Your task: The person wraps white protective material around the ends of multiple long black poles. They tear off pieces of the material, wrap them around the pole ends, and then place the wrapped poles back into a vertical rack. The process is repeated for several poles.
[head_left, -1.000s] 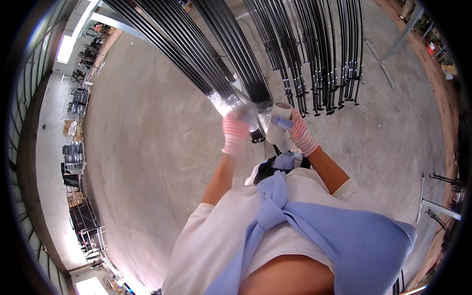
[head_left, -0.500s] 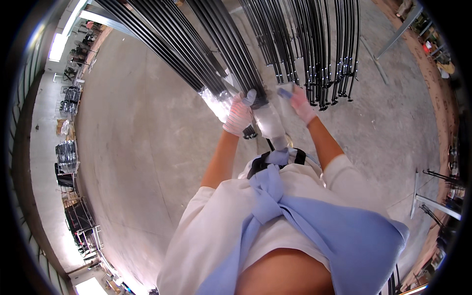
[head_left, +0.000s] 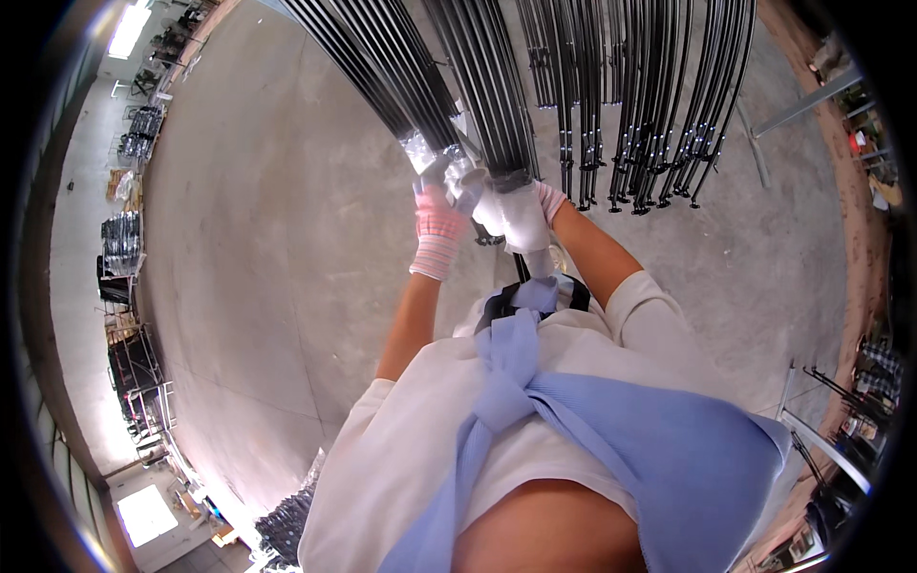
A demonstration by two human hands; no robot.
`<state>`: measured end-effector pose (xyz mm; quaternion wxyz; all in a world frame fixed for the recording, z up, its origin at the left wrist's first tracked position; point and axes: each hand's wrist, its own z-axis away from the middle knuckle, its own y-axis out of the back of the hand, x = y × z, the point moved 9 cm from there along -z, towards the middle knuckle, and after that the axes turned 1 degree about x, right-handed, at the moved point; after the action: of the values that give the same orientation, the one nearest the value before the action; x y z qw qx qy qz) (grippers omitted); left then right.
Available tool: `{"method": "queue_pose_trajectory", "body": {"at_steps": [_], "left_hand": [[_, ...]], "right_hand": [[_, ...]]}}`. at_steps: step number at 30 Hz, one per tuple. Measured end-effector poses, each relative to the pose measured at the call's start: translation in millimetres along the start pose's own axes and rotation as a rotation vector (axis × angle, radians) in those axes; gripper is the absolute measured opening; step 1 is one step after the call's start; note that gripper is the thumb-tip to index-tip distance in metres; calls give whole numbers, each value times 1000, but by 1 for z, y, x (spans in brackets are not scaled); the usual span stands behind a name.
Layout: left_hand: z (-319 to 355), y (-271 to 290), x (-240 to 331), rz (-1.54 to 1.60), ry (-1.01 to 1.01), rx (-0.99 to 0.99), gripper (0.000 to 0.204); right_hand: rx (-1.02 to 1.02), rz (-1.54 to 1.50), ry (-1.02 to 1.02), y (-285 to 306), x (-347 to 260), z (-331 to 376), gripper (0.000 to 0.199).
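Observation:
A thick bundle of black rods hangs in front of me, its lower end wrapped in clear-white plastic film. My right hand, in a pink-and-white glove, is against the right side of that wrapped end; its fingers are hidden behind it. To the left, my left hand wears a striped pink glove with grey-blue fingertips. Its thumb and fingers are spread between the wrapped end and a second bundle of black rods, which also has plastic film near its lower end.
Rows of thin black rods with knobbed lower ends hang at the right. A grey metal beam stands beyond them. Concrete floor spreads below. Stacked goods line the left wall, and a metal frame is at the lower right.
My left hand has come off the middle bundle and shifted left with its fingers spread. My right hand has moved in from the right, against the wrapped end. The whole view has shifted slightly.

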<state>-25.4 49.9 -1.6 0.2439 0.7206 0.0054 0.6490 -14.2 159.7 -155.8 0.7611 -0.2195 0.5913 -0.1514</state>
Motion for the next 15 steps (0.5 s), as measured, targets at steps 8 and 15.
{"method": "queue_pose_trajectory", "body": {"at_steps": [8,15], "left_hand": [[10,-57,-69,669,194,-286,64],[13,-50,-56,972,336,-266,41]], "right_hand": [[43,79,26,2,-16,17,28],[54,154,172,-28,-71,62,26]]}}
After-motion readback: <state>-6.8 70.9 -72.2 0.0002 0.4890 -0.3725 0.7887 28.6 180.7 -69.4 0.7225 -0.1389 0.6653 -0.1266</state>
